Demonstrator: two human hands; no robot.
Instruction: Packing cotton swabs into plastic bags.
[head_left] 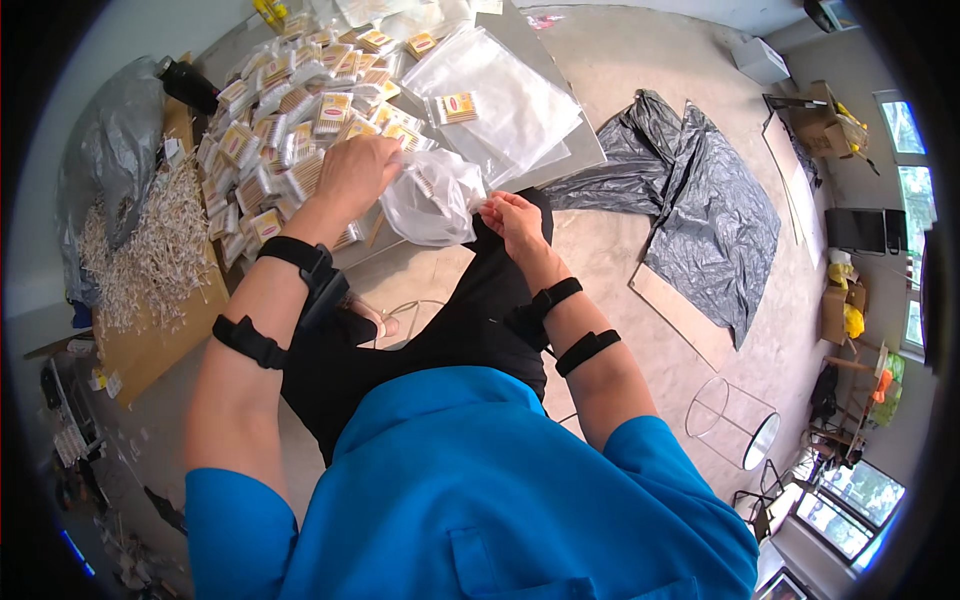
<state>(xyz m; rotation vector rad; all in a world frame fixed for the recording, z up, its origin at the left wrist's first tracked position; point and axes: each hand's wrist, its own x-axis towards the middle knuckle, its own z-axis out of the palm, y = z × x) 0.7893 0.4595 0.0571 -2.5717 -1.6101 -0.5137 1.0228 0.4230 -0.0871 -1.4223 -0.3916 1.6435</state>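
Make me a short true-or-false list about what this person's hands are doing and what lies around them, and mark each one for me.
1. The right hand pinches the edge of a filmy bag. True.
2. The left hand hangs far from the filmy bag. False: the left hand is right beside it, above the pile of small packs.
3. One small pack lies on the flat clear bags. True.
4. The big dark plastic sheet covers the pile. False: the sheet lies on the floor, off to the right.
5. The person's shirt is red. False: it is blue.
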